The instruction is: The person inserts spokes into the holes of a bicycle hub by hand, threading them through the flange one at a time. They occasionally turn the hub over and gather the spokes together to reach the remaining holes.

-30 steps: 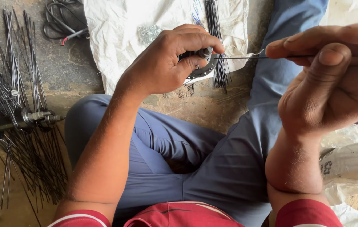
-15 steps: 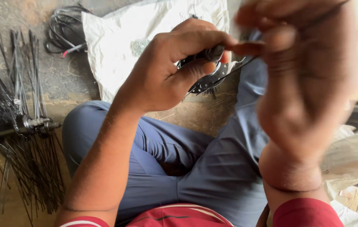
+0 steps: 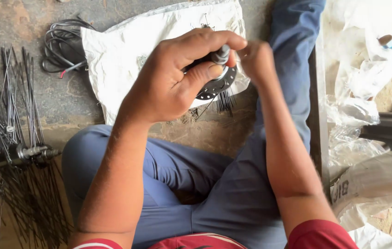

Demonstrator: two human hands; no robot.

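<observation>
Person sits cross-legged in blue trousers [image 3: 232,193] on the concrete floor [image 3: 30,27]. Left hand [image 3: 177,78] grips a round black metal wheel hub [image 3: 216,80], held above the lap. Right hand [image 3: 256,57] is pinched closed at the hub's axle end; can't tell what it holds. Beyond: white cloth sack [image 3: 122,50], coiled black cable [image 3: 62,39]. Far left: bundle of thin metal spokes [image 3: 9,101].

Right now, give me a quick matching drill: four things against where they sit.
Things:
1. hub
2. cable coil
3. white sack
4. spoke pile

Places:
A. far left on the floor
B. spread under the hands
C. gripped in the left hand
D. top left, beside the sack

Pairs: 1-C, 2-D, 3-B, 4-A
</observation>
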